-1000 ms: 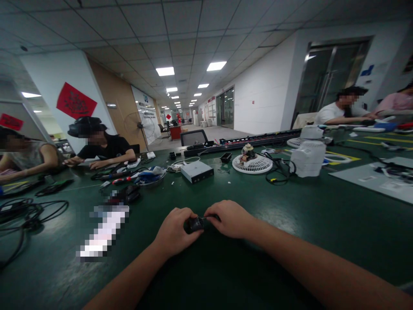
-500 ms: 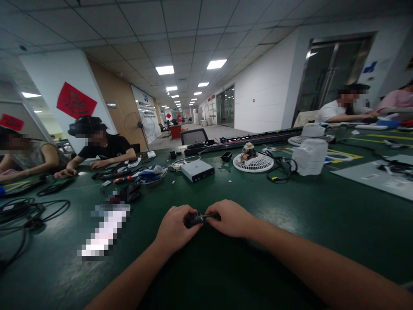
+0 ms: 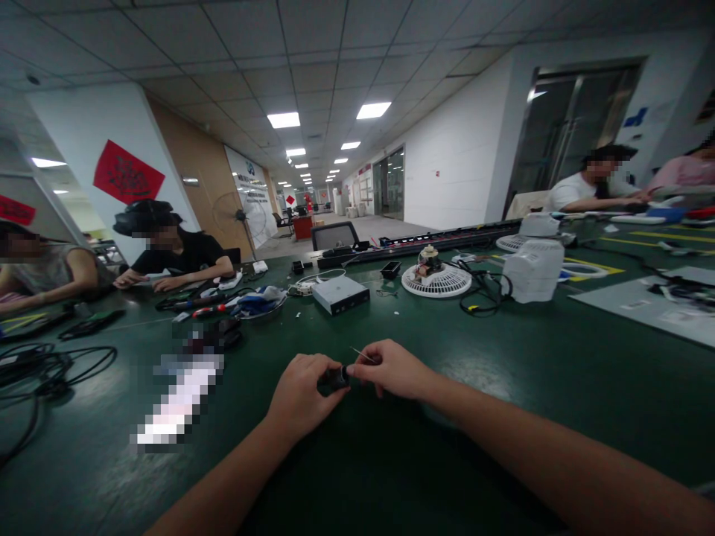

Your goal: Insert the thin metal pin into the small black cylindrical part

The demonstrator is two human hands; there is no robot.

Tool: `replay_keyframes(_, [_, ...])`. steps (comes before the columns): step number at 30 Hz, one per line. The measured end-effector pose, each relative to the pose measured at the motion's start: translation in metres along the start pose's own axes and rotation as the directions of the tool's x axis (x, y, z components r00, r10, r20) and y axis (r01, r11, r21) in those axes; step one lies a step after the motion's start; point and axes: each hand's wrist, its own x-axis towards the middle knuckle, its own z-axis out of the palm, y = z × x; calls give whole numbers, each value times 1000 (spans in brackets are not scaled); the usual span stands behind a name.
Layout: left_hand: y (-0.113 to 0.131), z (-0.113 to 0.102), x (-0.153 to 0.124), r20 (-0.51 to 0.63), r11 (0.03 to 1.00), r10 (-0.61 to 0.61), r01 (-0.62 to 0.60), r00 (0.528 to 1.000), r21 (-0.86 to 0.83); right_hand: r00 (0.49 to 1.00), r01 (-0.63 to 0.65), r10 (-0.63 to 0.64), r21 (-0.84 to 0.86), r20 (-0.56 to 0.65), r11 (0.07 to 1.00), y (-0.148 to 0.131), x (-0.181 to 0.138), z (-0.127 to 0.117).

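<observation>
One small dark part (image 3: pixel 337 379) sits between the thumb and fingers of the left hand (image 3: pixel 299 394), which pinches it, its right end turned toward the right hand (image 3: pixel 396 371). That right hand, just beside the part, grips a thin metal rod (image 3: pixel 363 355) in curled fingers, the tip jutting leftward over the green tabletop (image 3: pixel 313 339); whether its fingertips touch the part is too small to tell. At the left lies a tangle of black cable (image 3: pixel 59 387). Beyond the hands, well apart from the part, lie a grey optical drive (image 3: pixel 341 296), a small black tray (image 3: pixel 390 269), a round white fan grille (image 3: pixel 441 285) bearing a motor (image 3: pixel 429 260) and, further right, a white plastic housing (image 3: pixel 533 272). Across the table, a person in a black T-shirt (image 3: pixel 187 254) leans in at the left, and a person in a white top (image 3: pixel 573 193) at the right. Farther back stand a mesh-backed chair (image 3: pixel 334 237) and a pedestal fan (image 3: pixel 240 215).
</observation>
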Motion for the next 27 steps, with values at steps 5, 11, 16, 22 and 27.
replay_keyframes(5, [1, 0, -1, -20, 998, 57, -57, 998, 11, 998, 52, -54, 149, 14, 988, 2, 3, 6])
replay_keyframes(11, [1, -1, 0, -26, 1000, 20, -20, 999, 2, 982, 156, -150, 46, -116, 987, 1, 2, -1])
replay_keyframes(16, [2, -3, 0, 9, 993, 110, -110, 994, -34, 957, 265, -277, -129, -83, 956, -4, -3, -1])
replay_keyframes(22, [0, -5, 0, 9, 979, 196, -195, 981, -57, 949, 274, -305, -264, -83, 925, -8, -8, -1])
replay_keyframes(27, [3, -5, -1, 39, 973, 228, -225, 973, -59, 956, 292, -291, -190, 35, 937, -8, -9, 0])
